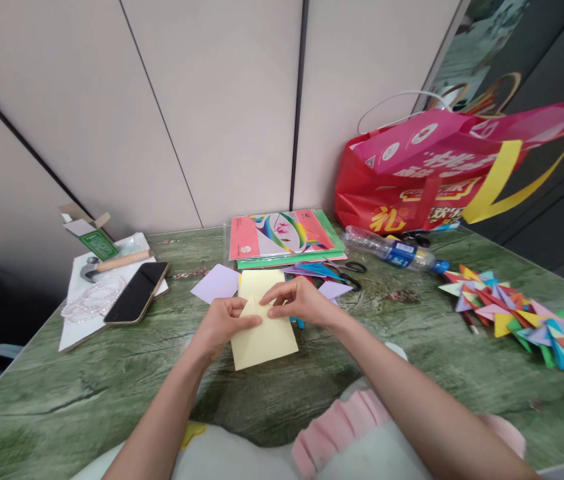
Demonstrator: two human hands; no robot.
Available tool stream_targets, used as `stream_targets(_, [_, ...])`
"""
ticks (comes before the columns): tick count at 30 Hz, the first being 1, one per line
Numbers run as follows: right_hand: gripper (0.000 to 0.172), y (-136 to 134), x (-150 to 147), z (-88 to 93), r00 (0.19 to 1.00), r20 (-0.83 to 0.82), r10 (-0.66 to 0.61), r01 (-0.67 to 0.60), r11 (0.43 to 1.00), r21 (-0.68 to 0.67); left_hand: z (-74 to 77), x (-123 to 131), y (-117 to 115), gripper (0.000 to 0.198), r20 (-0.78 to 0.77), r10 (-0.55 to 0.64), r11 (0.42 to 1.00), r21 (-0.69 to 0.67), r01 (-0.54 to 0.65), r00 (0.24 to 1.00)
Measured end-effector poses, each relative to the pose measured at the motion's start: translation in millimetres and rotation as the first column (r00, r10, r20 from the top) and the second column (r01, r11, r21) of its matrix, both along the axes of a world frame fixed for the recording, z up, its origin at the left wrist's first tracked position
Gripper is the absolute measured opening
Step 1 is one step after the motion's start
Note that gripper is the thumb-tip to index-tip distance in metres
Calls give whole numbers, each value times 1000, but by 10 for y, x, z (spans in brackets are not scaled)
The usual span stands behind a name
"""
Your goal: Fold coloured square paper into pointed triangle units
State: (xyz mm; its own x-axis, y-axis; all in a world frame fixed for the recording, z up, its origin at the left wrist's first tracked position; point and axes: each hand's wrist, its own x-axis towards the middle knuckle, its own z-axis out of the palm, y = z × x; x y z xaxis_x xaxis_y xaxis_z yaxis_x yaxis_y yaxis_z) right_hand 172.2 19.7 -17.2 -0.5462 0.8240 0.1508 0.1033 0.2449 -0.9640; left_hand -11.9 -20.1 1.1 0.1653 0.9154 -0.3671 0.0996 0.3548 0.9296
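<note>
A pale yellow sheet of paper [267, 343], partly folded at its upper end, is held just in front of me over the green table. My left hand [225, 325] pinches its upper left edge, thumb on top. The thumb and fingers of my right hand [295, 300] close on the upper right part, near a small folded peak. Behind it lies another pale yellow piece [262, 279]. A lilac paper square [217, 283] rests to the left, and blue folded pieces [318, 269] and black-handled scissors [355, 267] lie to the right.
A pack of coloured paper [282, 235] lies by the wall. On the left are a phone [137, 293], a hammer [117, 262] and a green box [97, 241]. A plastic bottle [397, 252], red bag [402, 180] and colourful folded-paper pieces [527, 317] occupy the right.
</note>
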Motion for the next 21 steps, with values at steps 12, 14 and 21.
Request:
stream_targets(12, [27, -9, -13, 6, 1000, -20, 2, -2, 1000, 4, -45, -4, 7, 35, 30, -59, 998, -9, 59, 998])
stream_targets(14, [27, -11, -17, 4, 1000, -26, -1, 0, 1000, -19, -43, -3, 5, 35, 21, -46, 999, -8, 47, 999])
stream_targets(21, [21, -18, -26, 8, 999, -41, -3, -1, 995, -96, 5, 22, -18, 34, -15, -23, 1000, 11, 23, 1000])
